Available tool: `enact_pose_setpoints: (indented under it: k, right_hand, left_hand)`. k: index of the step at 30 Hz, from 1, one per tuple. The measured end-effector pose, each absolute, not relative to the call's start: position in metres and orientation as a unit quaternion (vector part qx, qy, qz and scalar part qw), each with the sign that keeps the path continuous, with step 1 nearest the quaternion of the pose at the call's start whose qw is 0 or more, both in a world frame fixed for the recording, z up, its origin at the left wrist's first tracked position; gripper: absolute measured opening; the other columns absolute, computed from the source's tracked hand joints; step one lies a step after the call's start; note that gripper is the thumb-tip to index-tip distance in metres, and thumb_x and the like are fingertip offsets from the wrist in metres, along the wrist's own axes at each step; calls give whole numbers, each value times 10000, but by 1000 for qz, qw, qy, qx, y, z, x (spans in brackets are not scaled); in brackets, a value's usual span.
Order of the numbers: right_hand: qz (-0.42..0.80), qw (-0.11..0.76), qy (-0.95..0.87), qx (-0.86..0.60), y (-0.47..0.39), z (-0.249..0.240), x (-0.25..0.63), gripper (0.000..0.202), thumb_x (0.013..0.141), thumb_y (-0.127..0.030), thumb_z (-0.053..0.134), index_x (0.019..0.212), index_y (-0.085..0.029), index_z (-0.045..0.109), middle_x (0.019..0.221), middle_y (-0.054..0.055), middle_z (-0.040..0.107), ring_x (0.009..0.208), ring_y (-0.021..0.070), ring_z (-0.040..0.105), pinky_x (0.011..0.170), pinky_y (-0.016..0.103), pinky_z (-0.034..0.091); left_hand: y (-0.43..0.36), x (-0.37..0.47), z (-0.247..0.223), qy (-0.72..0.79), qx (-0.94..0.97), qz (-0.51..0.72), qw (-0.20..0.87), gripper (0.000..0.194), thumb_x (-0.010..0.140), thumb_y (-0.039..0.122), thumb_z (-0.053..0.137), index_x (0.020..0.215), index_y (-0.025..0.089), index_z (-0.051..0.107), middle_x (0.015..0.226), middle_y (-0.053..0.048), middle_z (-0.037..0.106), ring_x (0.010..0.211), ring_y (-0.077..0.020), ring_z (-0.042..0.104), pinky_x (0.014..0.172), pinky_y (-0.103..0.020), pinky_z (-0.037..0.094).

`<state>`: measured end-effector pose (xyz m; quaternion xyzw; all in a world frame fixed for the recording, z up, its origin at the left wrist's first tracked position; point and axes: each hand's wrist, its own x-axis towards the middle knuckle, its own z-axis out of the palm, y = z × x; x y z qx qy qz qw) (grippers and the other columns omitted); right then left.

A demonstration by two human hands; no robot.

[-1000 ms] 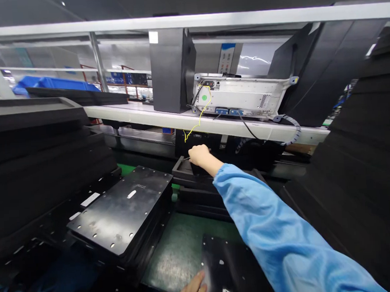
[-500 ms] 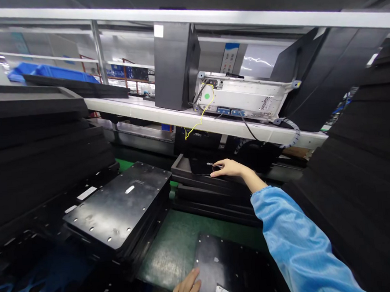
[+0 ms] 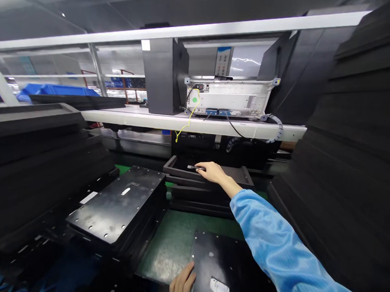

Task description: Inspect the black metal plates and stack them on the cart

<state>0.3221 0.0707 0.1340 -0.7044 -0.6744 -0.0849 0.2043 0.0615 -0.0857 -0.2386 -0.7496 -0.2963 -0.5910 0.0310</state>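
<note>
My right hand [image 3: 212, 172], in a light blue sleeve, reaches forward over a stack of shallow black trays [image 3: 184, 182] and pinches a small thin dark tool [image 3: 195, 167] between its fingers. My left hand [image 3: 181, 288] lies at the bottom edge, fingers resting on the left rim of a black perforated metal plate [image 3: 222, 267] that carries a white label. That plate lies on the green mat [image 3: 174, 244].
A stack of black perforated plates [image 3: 119, 208] sits to the left. Tall piles of black foam trays [image 3: 33, 160] stand left, and more black foam [image 3: 353, 145] stands right. A white shelf [image 3: 153, 117] ahead carries a white electronics chassis [image 3: 228, 100] with a yellow wire [image 3: 187, 120].
My right hand opened from a fist at the tray, then drew slightly left with the thin tool in its fingers. My left hand stayed on the plate's edge. The view shifted.
</note>
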Motion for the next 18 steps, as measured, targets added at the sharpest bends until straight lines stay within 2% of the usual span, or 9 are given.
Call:
enact_pose_setpoints:
  k: [4, 8, 10, 13, 14, 16, 18]
  right_hand:
    - [-107, 217, -685, -687, 58, 128, 313, 380, 1048, -324, 600, 1397, -354, 746, 1456, -40, 754, 1301, 219, 717, 1058, 313, 540]
    - [-143, 256, -644, -707, 21, 122, 290, 379, 1074, -304, 512, 1370, -289, 749, 1428, 29, 753, 1144, 272, 768, 940, 371, 558]
    - [-141, 305, -609, -719, -15, 106, 276, 376, 1078, -334, 503, 1374, -287, 731, 1333, 36, 782, 1082, 270, 774, 873, 365, 553]
    - [-57, 427, -531, -730, -87, 50, 254, 312, 1048, -459, 573, 1258, -327, 761, 1014, -2, 814, 947, 232, 769, 803, 329, 547]
    - [-18, 458, -505, -732, -114, 23, 246, 337, 1043, -519, 566, 1236, -330, 768, 978, 2, 812, 909, 227, 768, 813, 333, 564]
    - [71, 488, -491, -718, -171, -39, 226, 368, 1012, -599, 581, 1179, -364, 810, 948, 5, 820, 856, 218, 778, 821, 330, 610]
    - [121, 477, -470, -733, -224, -98, 207, 311, 940, -624, 623, 1045, -450, 858, 688, -20, 745, 625, 210, 728, 684, 329, 630]
  left_hand:
    - [-87, 61, -243, -301, -754, -584, 26, 386, 1155, 416, 329, 1239, 245, 664, 1231, -137, 818, 1121, -242, 795, 889, -381, 571]
    - [-88, 55, -241, -291, -777, -558, 6, 338, 1127, 338, 386, 1315, 253, 654, 1322, -142, 786, 1210, -262, 767, 936, -406, 589]
    - [-90, 49, -232, -289, -797, -531, 2, 344, 1116, 329, 421, 1354, 251, 658, 1388, -137, 759, 1252, -267, 746, 966, -412, 600]
    - [-91, 34, -211, -268, -836, -478, -11, 429, 1102, 428, 506, 1469, 240, 623, 1503, -150, 689, 1314, -280, 704, 997, -424, 626]
    - [-92, 28, -202, -257, -851, -457, -23, 480, 1089, 470, 539, 1504, 238, 603, 1539, -158, 659, 1339, -285, 688, 1011, -430, 633]
    - [-93, 14, -185, -234, -878, -414, -49, 561, 1058, 515, 599, 1547, 240, 574, 1588, -169, 614, 1387, -297, 656, 1050, -441, 637]
    - [-92, 0, -169, -220, -897, -378, -66, 577, 1036, 493, 641, 1554, 250, 570, 1592, -170, 608, 1404, -304, 647, 1079, -443, 634]
